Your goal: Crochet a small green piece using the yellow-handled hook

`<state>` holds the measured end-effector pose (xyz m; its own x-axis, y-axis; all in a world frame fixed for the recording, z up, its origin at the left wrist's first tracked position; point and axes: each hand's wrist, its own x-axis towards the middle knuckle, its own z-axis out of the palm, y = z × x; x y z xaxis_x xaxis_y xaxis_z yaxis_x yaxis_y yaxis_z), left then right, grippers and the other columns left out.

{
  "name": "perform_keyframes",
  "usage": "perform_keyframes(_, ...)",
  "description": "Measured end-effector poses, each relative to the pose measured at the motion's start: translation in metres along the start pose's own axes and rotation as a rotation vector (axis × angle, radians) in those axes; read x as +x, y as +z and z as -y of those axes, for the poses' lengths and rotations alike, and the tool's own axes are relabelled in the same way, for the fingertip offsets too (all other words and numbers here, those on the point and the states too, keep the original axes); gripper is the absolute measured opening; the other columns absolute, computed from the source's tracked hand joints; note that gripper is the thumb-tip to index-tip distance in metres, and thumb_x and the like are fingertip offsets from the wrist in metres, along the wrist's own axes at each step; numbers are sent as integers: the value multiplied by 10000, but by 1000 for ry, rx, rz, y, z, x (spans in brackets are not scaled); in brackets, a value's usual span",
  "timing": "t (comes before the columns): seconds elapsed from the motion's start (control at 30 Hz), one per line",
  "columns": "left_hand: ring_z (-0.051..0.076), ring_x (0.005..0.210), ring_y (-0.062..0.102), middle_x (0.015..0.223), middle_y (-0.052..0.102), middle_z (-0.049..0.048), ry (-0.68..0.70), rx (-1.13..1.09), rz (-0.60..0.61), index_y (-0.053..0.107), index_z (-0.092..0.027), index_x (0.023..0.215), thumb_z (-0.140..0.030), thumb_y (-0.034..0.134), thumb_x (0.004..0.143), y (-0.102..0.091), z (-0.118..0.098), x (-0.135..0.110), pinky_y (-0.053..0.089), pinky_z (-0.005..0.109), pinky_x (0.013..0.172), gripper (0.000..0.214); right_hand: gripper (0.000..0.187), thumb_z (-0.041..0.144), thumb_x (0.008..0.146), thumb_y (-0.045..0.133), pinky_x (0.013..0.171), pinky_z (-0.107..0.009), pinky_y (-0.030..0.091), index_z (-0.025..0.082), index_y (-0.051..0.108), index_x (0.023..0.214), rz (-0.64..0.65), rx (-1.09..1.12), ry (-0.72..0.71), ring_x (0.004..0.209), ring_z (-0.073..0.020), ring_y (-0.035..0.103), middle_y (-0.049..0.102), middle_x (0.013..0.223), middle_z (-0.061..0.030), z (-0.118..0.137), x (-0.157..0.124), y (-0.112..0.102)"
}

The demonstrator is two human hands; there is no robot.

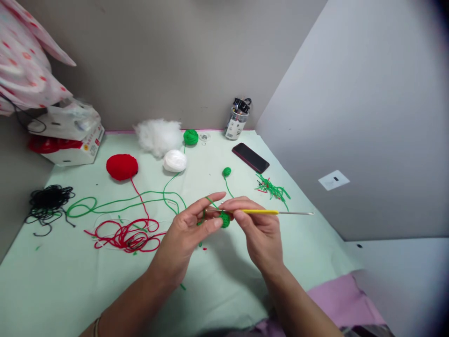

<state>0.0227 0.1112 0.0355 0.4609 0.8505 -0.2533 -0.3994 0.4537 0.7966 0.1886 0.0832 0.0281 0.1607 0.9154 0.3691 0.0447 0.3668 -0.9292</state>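
Note:
Between thumb and fingers, my left hand [191, 224] pinches a small green crochet piece [225, 220]. Green yarn [211, 202] runs over its raised index finger. My right hand [259, 229] is closed around a crochet hook [264, 212] with a yellow grip and metal ends. The hook lies nearly level, its left end at the green piece; the exact stitch is too small to make out. Beyond the hands rests a little green crocheted ball [227, 172] with a yarn tail leading toward them.
A red yarn ball [122, 167], white yarn ball [175, 161], green yarn ball [191, 137] and white stuffing [158, 136] sit toward the back. Loose red yarn [128, 236] and black yarn [49, 201] lie left. A phone [250, 157], pen jar [237, 122] and yarn scraps [272, 188] are right.

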Motion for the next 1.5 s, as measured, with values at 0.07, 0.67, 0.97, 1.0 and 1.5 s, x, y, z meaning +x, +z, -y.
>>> perform_keyframes(0.07, 188, 980, 622, 936, 725, -2, 7, 33, -3, 837, -360, 1166, -313, 869, 833, 0, 1, -1, 442, 319, 959, 338, 159, 357, 1000, 706, 711, -321, 577, 250, 820, 968, -29, 40, 49, 788, -176, 701, 792, 901, -45, -2, 1, -1)
perform_keyframes(0.67, 146, 815, 522, 864, 651, -17, 144, 138, -178, 802, -326, 1245, -264, 870, 822, 6, 9, -5, 436, 266, 799, 434, 302, 97, 1027, 541, 761, -386, 622, 233, 692, 1249, 116, -724, -635, 896, -233, 756, 797, 1000, -100, 5, -12, -2)
perform_keyframes(0.97, 149, 825, 553, 805, 650, -10, -57, -167, -64, 789, -234, 1253, -263, 884, 799, 0, 0, 1, 425, 299, 872, 465, 212, 223, 1052, 583, 638, -343, 572, 257, 790, 1027, -67, -87, -164, 722, -178, 661, 753, 880, -48, 1, -5, -4)
perform_keyframes(1.0, 157, 844, 559, 815, 658, -9, -42, -145, -58, 794, -250, 1245, -266, 888, 790, 1, -1, 1, 418, 307, 878, 465, 203, 255, 1050, 598, 636, -339, 569, 253, 795, 999, -51, -41, -129, 737, -181, 664, 752, 880, -50, 1, -4, -3)
perform_keyframes(1.5, 163, 872, 559, 867, 652, -5, 21, -21, -40, 826, -301, 1196, -302, 868, 821, -1, -3, -2, 420, 301, 875, 377, 190, 344, 1020, 663, 638, -331, 586, 238, 804, 947, -50, 29, -28, 723, -183, 687, 764, 848, -50, 1, -1, -3)
